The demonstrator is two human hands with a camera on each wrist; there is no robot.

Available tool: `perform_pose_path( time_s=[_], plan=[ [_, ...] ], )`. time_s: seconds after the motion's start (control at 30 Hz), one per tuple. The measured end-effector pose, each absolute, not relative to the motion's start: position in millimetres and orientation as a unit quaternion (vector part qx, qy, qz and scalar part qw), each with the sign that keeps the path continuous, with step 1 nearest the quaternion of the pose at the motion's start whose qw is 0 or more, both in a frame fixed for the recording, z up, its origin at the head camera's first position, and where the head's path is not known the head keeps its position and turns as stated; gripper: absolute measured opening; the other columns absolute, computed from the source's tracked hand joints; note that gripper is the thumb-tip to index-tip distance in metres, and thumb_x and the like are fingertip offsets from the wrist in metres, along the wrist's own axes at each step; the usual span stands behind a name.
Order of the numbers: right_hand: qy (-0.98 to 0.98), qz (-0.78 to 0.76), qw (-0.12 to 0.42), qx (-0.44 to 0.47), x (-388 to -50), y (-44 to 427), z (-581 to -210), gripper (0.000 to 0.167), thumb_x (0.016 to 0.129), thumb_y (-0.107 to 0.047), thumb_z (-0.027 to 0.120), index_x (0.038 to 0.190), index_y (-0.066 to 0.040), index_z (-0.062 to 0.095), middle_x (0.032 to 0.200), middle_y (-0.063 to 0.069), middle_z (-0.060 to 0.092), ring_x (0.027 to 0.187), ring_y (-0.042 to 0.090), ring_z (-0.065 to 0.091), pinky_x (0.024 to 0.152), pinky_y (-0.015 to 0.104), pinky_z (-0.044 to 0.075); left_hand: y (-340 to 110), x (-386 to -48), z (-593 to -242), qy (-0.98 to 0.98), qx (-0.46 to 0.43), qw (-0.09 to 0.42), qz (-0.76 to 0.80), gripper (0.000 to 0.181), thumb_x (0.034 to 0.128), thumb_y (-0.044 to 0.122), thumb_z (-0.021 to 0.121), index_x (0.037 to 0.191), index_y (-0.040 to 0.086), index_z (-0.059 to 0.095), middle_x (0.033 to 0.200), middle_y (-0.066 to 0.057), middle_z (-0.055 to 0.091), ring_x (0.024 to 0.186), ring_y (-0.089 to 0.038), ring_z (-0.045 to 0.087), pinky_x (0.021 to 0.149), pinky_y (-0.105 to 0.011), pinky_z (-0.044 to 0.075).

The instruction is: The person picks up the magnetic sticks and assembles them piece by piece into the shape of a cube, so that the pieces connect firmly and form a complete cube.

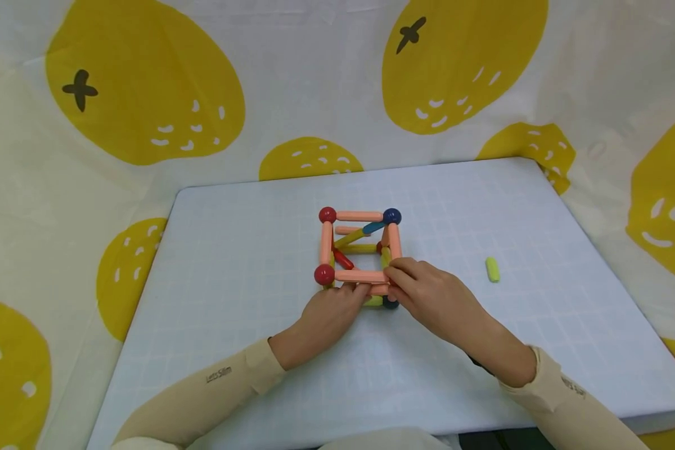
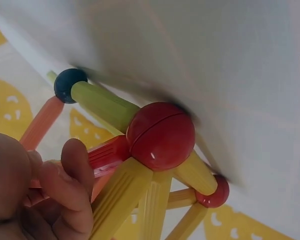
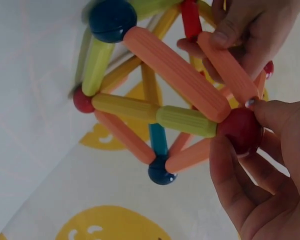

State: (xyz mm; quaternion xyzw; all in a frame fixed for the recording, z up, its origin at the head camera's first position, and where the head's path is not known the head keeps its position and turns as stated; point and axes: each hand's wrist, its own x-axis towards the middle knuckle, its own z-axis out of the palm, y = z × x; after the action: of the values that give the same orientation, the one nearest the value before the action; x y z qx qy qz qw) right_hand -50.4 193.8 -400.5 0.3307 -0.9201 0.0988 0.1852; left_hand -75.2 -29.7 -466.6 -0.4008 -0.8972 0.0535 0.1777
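Observation:
A cube-like frame of magnetic building sticks and balls [image 1: 360,215] stands on the table, with red and dark blue balls at its corners. My right hand [image 1: 439,300] grips a red ball [image 3: 240,134] at the near right top corner, hidden by the fingers in the head view. My left hand [image 1: 329,315] reaches into the near side and pinches an orange stick [image 3: 229,67]. That stick's metal-tipped end is close to the red ball and a right fingertip. In the left wrist view, the left hand's fingers are beside a red stick [image 2: 109,155] joined to a lower red ball [image 2: 161,136].
A loose lime-green stick [image 1: 492,269] lies on the white table [image 1: 230,250], right of the frame. A cloth with yellow fruit prints [image 1: 315,75] hangs behind and around the table.

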Motion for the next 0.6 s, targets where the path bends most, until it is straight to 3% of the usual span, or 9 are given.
perform_pose_path(
  time_s=[0.23,0.6],
  plan=[
    [-0.92,0.099,0.185,0.33,-49.6,193.9,-400.8,0.044,0.081,-0.023,0.087,0.12,-0.008,0.072,0.116,0.01,0.069,0.098,0.023,0.071,0.079,0.035,0.062,-27.7,-76.1,-468.2,-0.905,-0.394,0.158,0.037,0.057,0.0982,0.037,0.068,0.145,0.013,0.045,0.08,-0.002,0.057,0.057,-0.012,0.053,0.044,-0.015,0.032],
    [-0.92,0.107,0.184,0.328,-50.3,195.6,-400.4,0.043,0.083,-0.023,0.086,0.12,-0.007,0.072,0.117,0.01,0.069,0.097,0.022,0.071,0.079,0.034,0.062,-25.2,-74.6,-466.0,-0.911,-0.385,0.142,0.031,0.059,0.0981,0.036,0.068,0.145,0.006,0.048,0.083,-0.003,0.06,0.061,-0.012,0.063,0.05,-0.015,0.045]
  ],
)
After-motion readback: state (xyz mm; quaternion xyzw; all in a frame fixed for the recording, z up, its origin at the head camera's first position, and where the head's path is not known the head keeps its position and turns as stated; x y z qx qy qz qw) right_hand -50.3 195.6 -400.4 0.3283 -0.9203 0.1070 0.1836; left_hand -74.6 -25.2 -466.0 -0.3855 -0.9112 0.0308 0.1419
